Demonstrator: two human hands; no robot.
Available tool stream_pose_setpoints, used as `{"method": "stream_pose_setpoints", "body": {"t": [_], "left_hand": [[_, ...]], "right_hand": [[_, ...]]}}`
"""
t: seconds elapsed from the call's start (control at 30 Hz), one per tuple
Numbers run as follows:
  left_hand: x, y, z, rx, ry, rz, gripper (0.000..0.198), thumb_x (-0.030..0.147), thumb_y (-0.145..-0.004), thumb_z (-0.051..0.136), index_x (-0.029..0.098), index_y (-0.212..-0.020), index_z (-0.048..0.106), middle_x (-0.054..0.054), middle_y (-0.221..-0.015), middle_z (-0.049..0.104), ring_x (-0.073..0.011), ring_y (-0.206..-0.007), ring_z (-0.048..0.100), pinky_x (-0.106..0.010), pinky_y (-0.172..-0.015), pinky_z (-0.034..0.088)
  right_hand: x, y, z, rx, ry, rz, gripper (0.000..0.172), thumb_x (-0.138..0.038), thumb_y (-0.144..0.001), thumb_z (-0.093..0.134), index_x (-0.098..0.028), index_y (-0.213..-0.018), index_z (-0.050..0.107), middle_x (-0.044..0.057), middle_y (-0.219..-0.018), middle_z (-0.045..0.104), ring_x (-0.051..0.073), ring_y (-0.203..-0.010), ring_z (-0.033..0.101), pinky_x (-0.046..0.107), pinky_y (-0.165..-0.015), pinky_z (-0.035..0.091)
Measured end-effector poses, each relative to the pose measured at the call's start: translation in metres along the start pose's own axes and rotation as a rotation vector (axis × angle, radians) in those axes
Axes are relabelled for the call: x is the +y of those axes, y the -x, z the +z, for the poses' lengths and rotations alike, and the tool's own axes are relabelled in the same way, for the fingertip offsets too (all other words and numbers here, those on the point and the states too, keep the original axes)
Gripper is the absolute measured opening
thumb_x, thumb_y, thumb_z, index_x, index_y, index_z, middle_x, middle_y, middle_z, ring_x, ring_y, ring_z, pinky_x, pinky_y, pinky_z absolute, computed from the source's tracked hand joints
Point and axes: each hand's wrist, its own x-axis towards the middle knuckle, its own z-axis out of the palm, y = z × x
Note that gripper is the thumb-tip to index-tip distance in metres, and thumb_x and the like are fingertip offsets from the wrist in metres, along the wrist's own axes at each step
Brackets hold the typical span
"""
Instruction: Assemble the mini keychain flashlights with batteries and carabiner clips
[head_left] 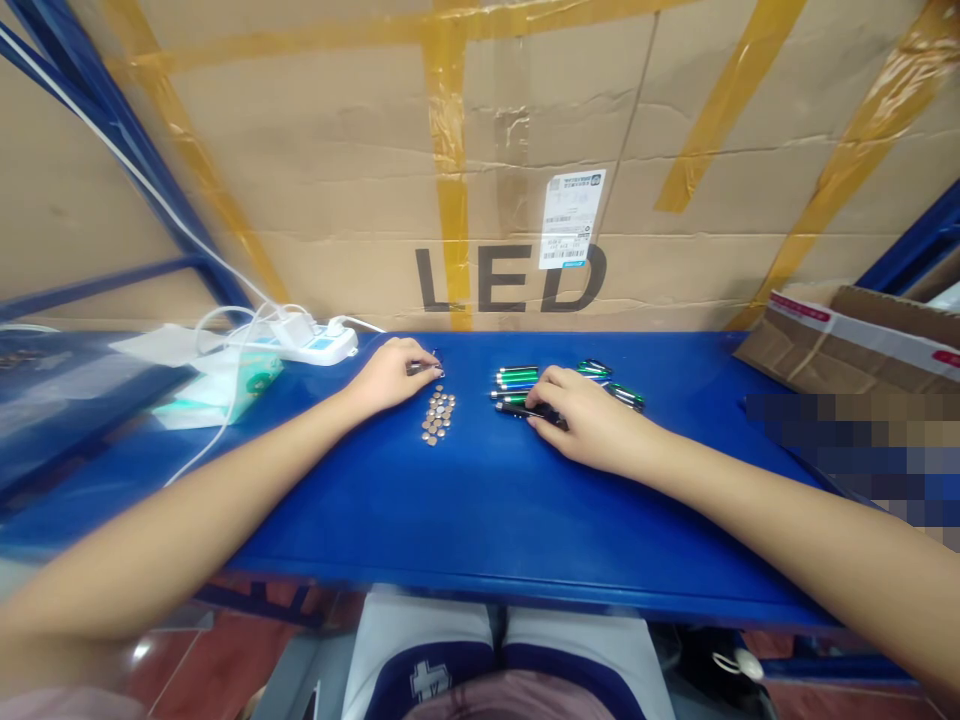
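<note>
Thumb and fingers of the right hand point(583, 412) are closed around a black pen point(512, 409) at the near side of a row of shiny green pens point(517, 377), while some other pens point(627, 396) lie just beside this hand on the blue table point(480, 500). In the same head view, the left hand point(386, 377) pinches a small thing point(440, 373), too small to identify, just beyond a group of small round metallic pieces point(437, 416).
</note>
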Motion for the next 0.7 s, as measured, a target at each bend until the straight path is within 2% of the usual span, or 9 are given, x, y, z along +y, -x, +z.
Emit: {"method": "stream_pose_setpoints", "body": {"t": [0.27, 0.4, 0.5, 0.57, 0.7], "left_hand": [[-0.003, 0.001, 0.002, -0.003, 0.035, -0.074, 0.03, 0.044, -0.086, 0.068, 0.018, -0.098, 0.078, -0.009, -0.103, 0.077, -0.0228, -0.092, 0.067, -0.037, -0.086, 0.054], [0.001, 0.002, 0.002, 0.012, 0.051, -0.079, 0.027, 0.041, -0.086, 0.068, 0.019, -0.097, 0.078, -0.009, -0.103, 0.076, -0.0224, -0.092, 0.067, -0.036, -0.084, 0.054], [0.005, 0.002, -0.002, 0.023, 0.035, 0.003, 0.023, 0.037, -0.086, 0.067, 0.02, -0.098, 0.078, -0.008, -0.103, 0.075, -0.0236, -0.097, 0.067, -0.038, -0.089, 0.053], [0.005, 0.002, -0.006, -0.018, -0.007, 0.088, 0.021, 0.034, -0.087, 0.066, 0.022, -0.097, 0.079, -0.007, -0.103, 0.075, -0.024, -0.1, 0.066, -0.04, -0.095, 0.051], [0.004, 0.002, -0.014, -0.133, -0.064, 0.165, 0.02, 0.028, -0.085, 0.065, 0.025, -0.097, 0.08, -0.005, -0.105, 0.074, -0.0237, -0.101, 0.065, -0.039, -0.098, 0.048]], "right_hand": [[0.0, -0.002, 0.002, 0.051, -0.086, 0.024, 0.009, -0.02, -0.097, 0.056, -0.016, -0.101, 0.063, 0.014, -0.108, 0.068, 0.028, -0.1, 0.064, 0.044, -0.089, 0.051], [-0.007, -0.003, -0.003, 0.143, -0.216, 0.077, 0.01, -0.024, -0.095, 0.061, -0.018, -0.101, 0.066, 0.009, -0.096, 0.073, 0.022, -0.081, 0.065, 0.038, -0.079, 0.05], [-0.015, -0.003, -0.011, 0.25, -0.396, 0.135, 0.011, -0.029, -0.093, 0.064, -0.019, -0.096, 0.067, 0.005, -0.086, 0.072, 0.016, -0.068, 0.059, 0.032, -0.068, 0.049], [-0.02, -0.002, -0.015, 0.296, -0.5, 0.151, 0.013, -0.032, -0.091, 0.065, -0.019, -0.094, 0.068, 0.003, -0.083, 0.069, 0.015, -0.066, 0.056, 0.03, -0.066, 0.049], [-0.025, 0.0, -0.015, 0.289, -0.643, 0.133, 0.018, -0.035, -0.091, 0.066, -0.018, -0.095, 0.067, 0.002, -0.079, 0.063, 0.014, -0.065, 0.053, 0.029, -0.064, 0.048]]}}
